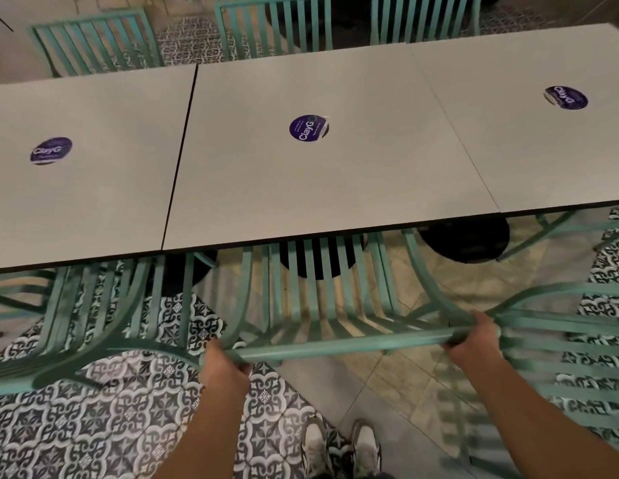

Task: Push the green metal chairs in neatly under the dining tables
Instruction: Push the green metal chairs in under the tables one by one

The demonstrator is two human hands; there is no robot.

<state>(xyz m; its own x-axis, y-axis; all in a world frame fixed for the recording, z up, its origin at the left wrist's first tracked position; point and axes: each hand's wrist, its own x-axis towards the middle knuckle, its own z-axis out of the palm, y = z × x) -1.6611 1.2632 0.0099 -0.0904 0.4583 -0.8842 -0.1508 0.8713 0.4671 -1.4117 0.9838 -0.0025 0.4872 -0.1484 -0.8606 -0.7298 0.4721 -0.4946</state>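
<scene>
Green slatted metal chair (322,305): seat partly under the middle grey table (301,188). Top rail gripped by left hand (225,363) and right hand (472,340), set apart at opposite ends.

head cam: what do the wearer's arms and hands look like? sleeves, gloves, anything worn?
Both forearms are bare as far as the frame shows: no sleeve edge in view. The left hand and right hand wear no gloves. No watch, band or ring is visible, though blur could hide small ones. Below, grey-and-white sneakers show.
</scene>
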